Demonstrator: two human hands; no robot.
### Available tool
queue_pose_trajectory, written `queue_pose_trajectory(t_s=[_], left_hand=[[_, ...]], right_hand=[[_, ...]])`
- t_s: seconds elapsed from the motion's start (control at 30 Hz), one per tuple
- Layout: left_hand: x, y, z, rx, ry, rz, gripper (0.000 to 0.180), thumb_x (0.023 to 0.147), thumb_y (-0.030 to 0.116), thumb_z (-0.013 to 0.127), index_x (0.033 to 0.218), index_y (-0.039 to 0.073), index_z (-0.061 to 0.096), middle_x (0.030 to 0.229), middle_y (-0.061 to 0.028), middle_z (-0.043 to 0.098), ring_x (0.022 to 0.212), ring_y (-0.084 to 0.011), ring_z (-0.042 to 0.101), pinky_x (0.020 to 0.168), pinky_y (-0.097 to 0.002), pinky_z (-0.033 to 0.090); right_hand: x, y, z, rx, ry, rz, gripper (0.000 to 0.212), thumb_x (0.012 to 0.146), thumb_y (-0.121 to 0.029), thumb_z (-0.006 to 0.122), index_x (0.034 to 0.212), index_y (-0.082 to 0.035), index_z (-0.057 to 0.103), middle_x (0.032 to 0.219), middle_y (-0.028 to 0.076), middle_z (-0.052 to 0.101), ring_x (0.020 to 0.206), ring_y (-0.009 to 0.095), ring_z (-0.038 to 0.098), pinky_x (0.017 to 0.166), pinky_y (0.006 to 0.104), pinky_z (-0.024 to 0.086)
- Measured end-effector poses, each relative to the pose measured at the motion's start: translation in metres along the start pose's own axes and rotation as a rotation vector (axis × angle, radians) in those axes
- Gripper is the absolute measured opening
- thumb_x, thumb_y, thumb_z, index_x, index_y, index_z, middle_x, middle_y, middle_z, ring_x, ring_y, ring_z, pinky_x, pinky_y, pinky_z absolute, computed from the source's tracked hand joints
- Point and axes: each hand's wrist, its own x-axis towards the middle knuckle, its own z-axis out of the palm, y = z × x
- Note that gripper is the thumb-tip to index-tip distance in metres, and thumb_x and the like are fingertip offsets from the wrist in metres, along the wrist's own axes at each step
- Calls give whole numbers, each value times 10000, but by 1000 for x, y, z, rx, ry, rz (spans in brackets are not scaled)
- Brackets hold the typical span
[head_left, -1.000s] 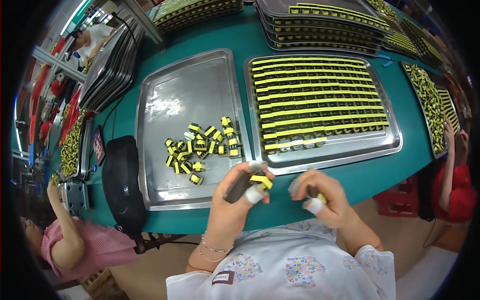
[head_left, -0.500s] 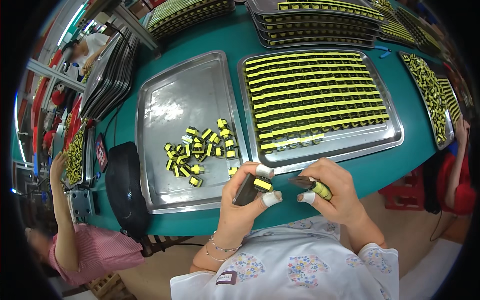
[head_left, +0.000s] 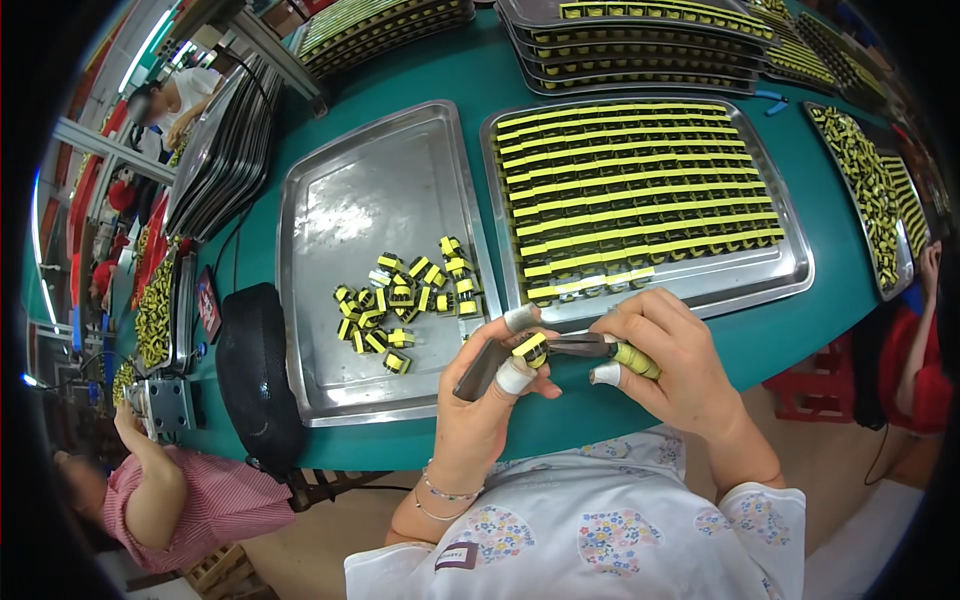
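My left hand (head_left: 470, 410) is closed, pinching a small black-and-yellow transformer (head_left: 530, 347) between its taped thumb and forefinger. A dark flat block (head_left: 480, 371) also sits in that hand, against the palm. In my closed right hand (head_left: 685, 365) is a pair of pliers (head_left: 585, 346) with yellow-wrapped handles. Their dark jaws point left and meet the transformer's right side; whether they bite on a pin cannot be made out. Both hands are in front of two metal trays. Loose transformers (head_left: 400, 295) lie heaped in the left tray (head_left: 350, 190), and neat rows of them fill most of the right tray (head_left: 700, 285).
Stacked full trays (head_left: 640, 60) stand at the back. A black padded case (head_left: 258, 380) lies left of the left tray. Blue-handled pliers (head_left: 771, 101) rest at the far right, near another filled tray (head_left: 870, 200). A co-worker in pink stripes (head_left: 205, 500) sits at the left.
The pliers have moved left, from apart to touching the transformer. My left hand has turned the transformer slightly. The co-worker's hand at left has come down.
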Motion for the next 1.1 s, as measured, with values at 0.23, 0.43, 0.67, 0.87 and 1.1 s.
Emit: queue_pose_trajectory(t_s=[0.23,0.43,0.67,0.87,1.1], left_hand=[[-3,-5,-5,31,-12,-10,433,900,184,659,1230,-62,524,1127,-151,615,881,-180,644,764,-351,582],[-5,-5,-5,106,-34,0,408,908,199,651,1200,-63,541,1066,-145,642,868,-179,657,795,-349,575],[-6,-7,-2,113,-2,3,401,882,176,674,1169,-67,534,1051,-176,635,829,-184,661,754,-376,601],[-6,-6,-1,110,-20,-4,396,890,195,668,1165,-57,537,1047,-166,634,832,-167,650,769,-366,597],[-4,-6,-2,13,11,64,320,885,92,663,1142,-21,508,1114,-150,606,969,-196,623,855,-374,562]], right_hand=[[5,0,-3,-6,-65,-40,343,612,-81,715,947,-51,644,865,81,556,810,280,548,715,372,459],[5,2,-5,-64,-98,-123,351,556,-48,718,899,-58,641,841,65,550,781,266,536,674,366,451],[2,13,0,-152,-47,-270,312,523,-50,712,825,-57,632,754,50,548,684,252,527,597,344,445],[4,17,0,-156,-34,-304,314,550,-138,731,841,-58,641,770,49,559,691,251,529,620,355,439],[1,12,4,-75,32,-153,340,686,-290,751,892,-41,646,817,57,579,738,251,540,640,354,439]])
